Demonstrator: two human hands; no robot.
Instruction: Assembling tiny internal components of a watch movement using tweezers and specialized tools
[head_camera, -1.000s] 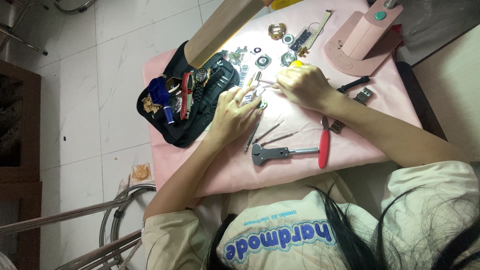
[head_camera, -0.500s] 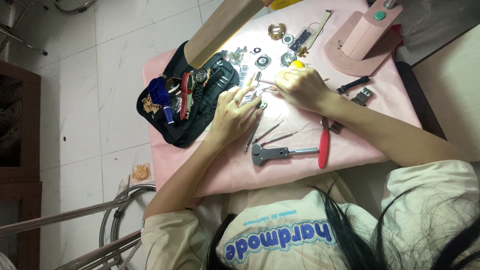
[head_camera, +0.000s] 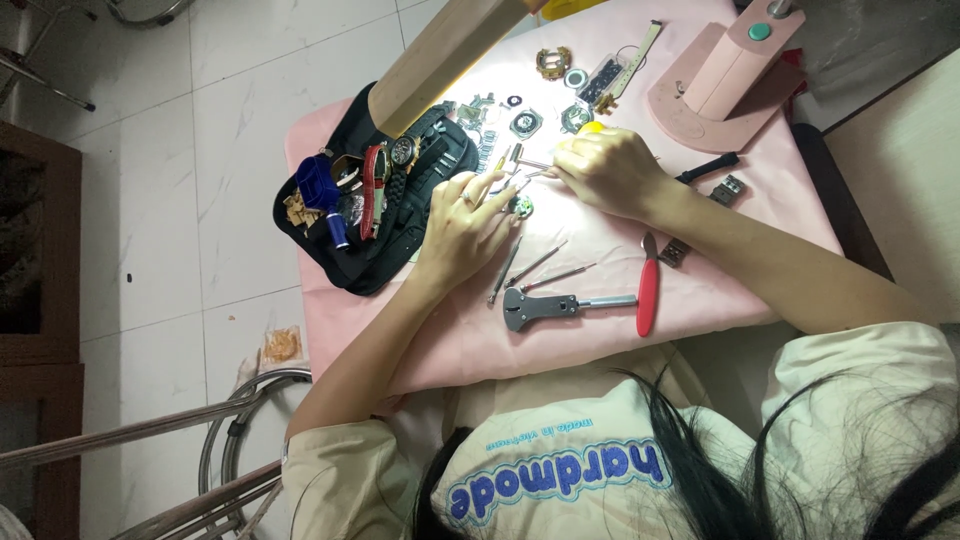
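because my left hand (head_camera: 465, 225) only pins the small round watch part (head_camera: 520, 207) on the pink cloth (head_camera: 590, 330) with loose fingers, it could skid when my right hand (head_camera: 605, 172), clenched on a thin tool i can barely see, presses down; the loose screwdrivers (head_camera: 535, 268) just beside could roll off.

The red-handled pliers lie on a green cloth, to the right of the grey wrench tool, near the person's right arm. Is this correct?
Not quite: the cloth is pink, not green, as the head view shows. The red-handled pliers do lie on it, right of the grey wrench tool, near the person's right arm.
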